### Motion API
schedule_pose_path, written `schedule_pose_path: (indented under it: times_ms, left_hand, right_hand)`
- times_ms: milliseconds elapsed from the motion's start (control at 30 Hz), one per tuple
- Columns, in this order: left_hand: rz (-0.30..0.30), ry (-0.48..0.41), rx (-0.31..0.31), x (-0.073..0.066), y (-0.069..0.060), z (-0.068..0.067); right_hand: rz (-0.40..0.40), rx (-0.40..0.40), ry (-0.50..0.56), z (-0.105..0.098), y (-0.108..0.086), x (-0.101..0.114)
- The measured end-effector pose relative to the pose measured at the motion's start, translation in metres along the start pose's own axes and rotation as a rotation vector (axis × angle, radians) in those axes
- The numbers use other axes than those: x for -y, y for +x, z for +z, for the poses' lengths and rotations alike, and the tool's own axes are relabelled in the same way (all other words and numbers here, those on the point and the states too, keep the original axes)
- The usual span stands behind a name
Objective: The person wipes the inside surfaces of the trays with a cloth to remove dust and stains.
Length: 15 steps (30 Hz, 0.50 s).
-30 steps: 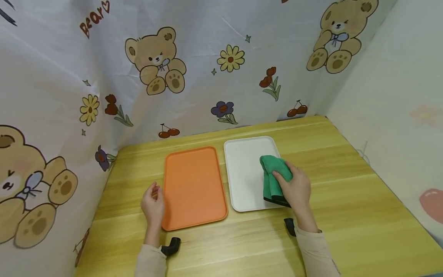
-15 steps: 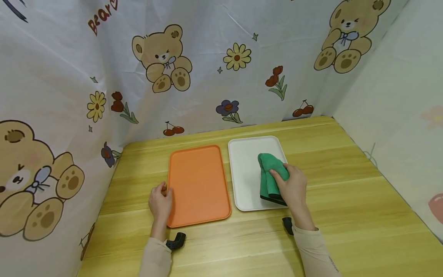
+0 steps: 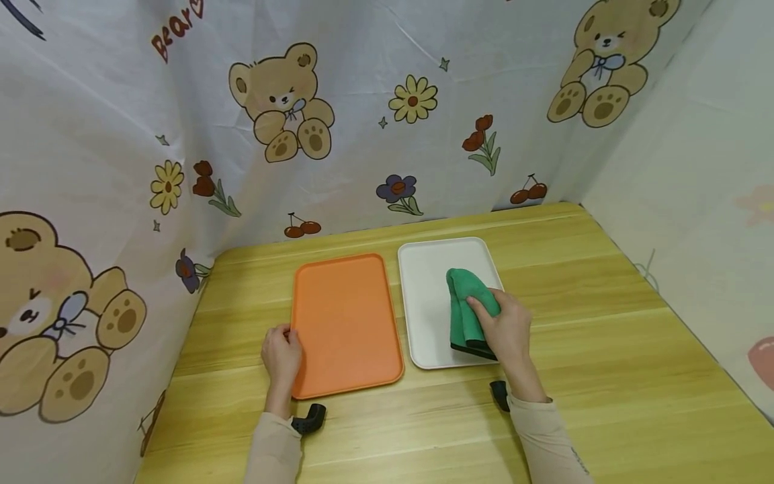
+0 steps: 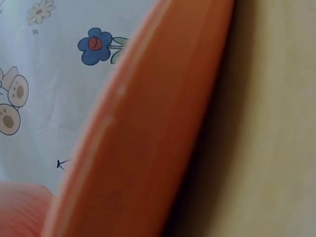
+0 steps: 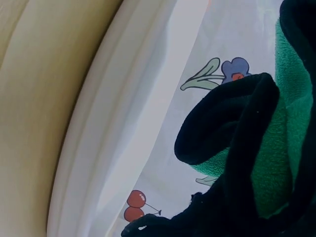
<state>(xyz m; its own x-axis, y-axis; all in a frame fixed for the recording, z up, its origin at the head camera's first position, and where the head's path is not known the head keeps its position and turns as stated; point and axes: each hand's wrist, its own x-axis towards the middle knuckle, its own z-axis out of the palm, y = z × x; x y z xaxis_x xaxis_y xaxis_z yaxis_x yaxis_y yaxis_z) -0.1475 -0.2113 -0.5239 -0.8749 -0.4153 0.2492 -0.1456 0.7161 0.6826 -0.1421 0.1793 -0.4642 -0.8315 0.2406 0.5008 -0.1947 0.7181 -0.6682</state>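
A folded green cloth with black edging hangs over the right part of the white tray. My right hand pinches it, thumb on the near face. In the right wrist view, folds of the cloth show large, beside the rim of the white tray. At the left side of the orange tray, my left hand grips the rim, thumb on top and fingers curled at the outer side. The left wrist view shows the orange tray's side up close, with part of the left hand at lower left.
Both trays lie side by side on a yellow wood-grain table. Behind it hangs a white curtain printed with bears and flowers. A pale wall borders the right. Black wrist pieces stick out by both sleeves.
My left hand has moved right to the orange tray and closed on its left rim. My right hand has shifted slightly left over the white tray with the green cloth.
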Motion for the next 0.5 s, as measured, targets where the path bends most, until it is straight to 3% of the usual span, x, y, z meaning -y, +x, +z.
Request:
schedule_pose_path:
  times_ms: [400, 500]
  left_hand:
    - [-0.07, -0.205, 0.038, -0.0056, 0.0007, -0.0016]
    - [-0.061, -0.236, 0.017, -0.0063, 0.0008, -0.0012]
  right_hand:
    - [0.026, 0.014, 0.004, -0.0001, -0.0017, -0.0003]
    - [0.024, 0.011, 0.008, -0.0001, -0.0018, -0.0007]
